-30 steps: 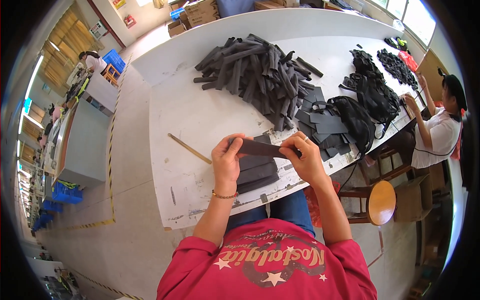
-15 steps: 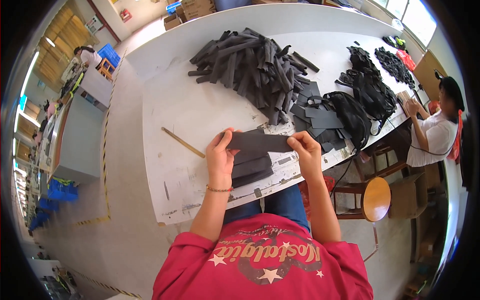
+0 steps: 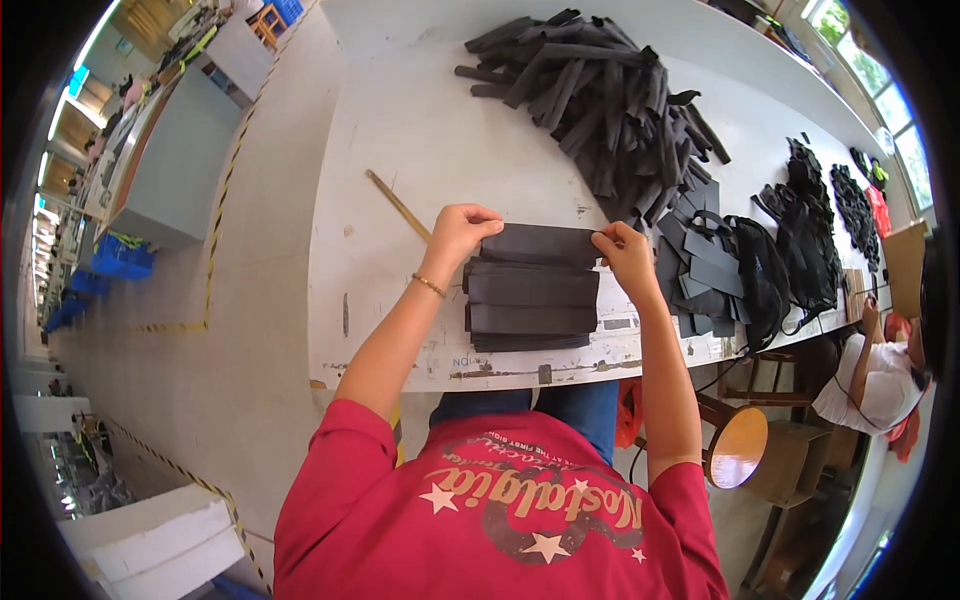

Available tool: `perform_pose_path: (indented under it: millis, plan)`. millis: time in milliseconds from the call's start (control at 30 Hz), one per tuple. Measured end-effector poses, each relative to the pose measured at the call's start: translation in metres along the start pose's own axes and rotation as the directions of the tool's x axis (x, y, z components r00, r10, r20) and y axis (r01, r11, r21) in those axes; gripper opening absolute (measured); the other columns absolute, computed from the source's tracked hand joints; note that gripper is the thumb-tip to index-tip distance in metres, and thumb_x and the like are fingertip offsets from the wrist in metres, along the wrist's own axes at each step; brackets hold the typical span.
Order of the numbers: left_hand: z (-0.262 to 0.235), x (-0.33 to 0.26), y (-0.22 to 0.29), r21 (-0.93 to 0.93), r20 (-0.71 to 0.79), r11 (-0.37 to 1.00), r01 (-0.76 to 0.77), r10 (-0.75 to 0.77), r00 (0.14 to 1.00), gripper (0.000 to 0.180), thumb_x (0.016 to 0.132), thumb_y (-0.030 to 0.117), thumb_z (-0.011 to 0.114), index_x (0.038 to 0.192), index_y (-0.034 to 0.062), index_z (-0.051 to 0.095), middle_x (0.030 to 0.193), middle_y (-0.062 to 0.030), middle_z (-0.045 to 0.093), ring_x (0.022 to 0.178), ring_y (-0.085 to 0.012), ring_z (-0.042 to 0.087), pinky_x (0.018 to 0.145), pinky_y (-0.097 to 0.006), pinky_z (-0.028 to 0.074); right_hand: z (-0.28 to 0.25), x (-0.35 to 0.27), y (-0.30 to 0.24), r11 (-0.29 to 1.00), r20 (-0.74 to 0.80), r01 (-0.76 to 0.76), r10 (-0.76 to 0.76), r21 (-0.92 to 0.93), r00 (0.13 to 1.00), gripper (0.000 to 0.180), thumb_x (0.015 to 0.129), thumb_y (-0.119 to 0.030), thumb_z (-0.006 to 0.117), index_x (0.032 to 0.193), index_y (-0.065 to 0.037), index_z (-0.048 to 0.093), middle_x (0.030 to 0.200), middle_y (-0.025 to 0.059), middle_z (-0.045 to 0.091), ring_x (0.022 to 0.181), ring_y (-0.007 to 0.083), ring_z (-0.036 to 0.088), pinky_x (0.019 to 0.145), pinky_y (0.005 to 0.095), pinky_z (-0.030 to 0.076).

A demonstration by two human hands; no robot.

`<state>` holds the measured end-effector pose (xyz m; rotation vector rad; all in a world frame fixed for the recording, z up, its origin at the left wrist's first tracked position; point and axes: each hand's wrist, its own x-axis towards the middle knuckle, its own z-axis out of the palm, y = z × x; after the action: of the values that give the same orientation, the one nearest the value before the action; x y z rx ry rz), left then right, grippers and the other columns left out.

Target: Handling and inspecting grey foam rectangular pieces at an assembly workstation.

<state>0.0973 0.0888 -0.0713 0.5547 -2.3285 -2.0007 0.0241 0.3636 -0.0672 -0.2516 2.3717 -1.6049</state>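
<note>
A flat dark grey fabric strip [image 3: 550,243] is stretched level between my two hands, at the far side of a stack of similar strips. My left hand [image 3: 466,236] pinches its left end between thumb and fingers. At the other end my right hand [image 3: 626,256] has the strip's corner in a closed pinch. Just nearer to me lie the stacked dark strips [image 3: 532,318], in overlapping rows on the white table [image 3: 400,300]. Whether the held strip rests on the stack or hovers just over it, I cannot tell.
Beyond my hands rises a big heap of curled dark strips [image 3: 620,120]. A thin wooden stick [image 3: 396,203] lies left of it. Flat dark pieces [image 3: 705,270] and a black mesh bag [image 3: 765,285] are to the right. A round stool [image 3: 738,448] and a seated co-worker [image 3: 868,375] are farther right.
Both hands have carried the strip away from my body to the stack's far side, uncovering the stacked strips. The strip now lies straighter. My head view has shifted too.
</note>
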Motion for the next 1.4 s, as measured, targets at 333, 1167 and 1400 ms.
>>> perform_pose_path:
  millis: [333, 1167, 1400]
  plan:
    - [0.006, 0.016, -0.031, 0.586, 0.052, 0.772, -0.244, 0.265, 0.963, 0.02, 0.076, 0.017, 0.077, 0.088, 0.0028, 0.071, 0.076, -0.0089, 0.068, 0.071, -0.0145, 0.062, 0.066, -0.03, 0.049, 0.013, 0.002, 0.037, 0.942, -0.047, 0.111, -0.133, -0.316, 0.99, 0.025, 0.079, -0.016, 0.076, 0.092, 0.0, 0.061, 0.069, 0.0106, 0.062, 0.063, 0.0196, 0.059, 0.06, 0.032, 0.046]
    - [0.229, 0.164, 0.056, 0.127, -0.239, 0.916, -0.38, 0.4, 0.885, 0.015, 0.088, 0.014, 0.065, 0.09, 0.0001, 0.066, 0.082, -0.013, 0.069, 0.072, -0.0249, 0.065, 0.071, -0.035, 0.051, -0.18, -0.001, 0.086, 0.291, 0.017, 0.191, -0.512, -0.938, 0.859, 0.038, 0.085, -0.016, 0.063, 0.12, -0.003, 0.056, 0.116, 0.0105, 0.059, 0.108, 0.0274, 0.055, 0.091, 0.0389, 0.043]
    - [0.187, 0.16, 0.075, 0.127, -0.528, 0.808, -0.576, 0.546, 0.65, 0.017, 0.085, 0.01, 0.068, 0.098, 0.0023, 0.06, 0.086, -0.0079, 0.061, 0.072, -0.019, 0.059, 0.071, -0.031, 0.05, -0.187, -0.008, 0.103, 0.16, 0.136, 0.192, -0.309, -0.968, 0.941, 0.032, 0.088, -0.014, 0.058, 0.116, 0.001, 0.057, 0.115, 0.0116, 0.06, 0.1, 0.0265, 0.057, 0.082, 0.0348, 0.048]
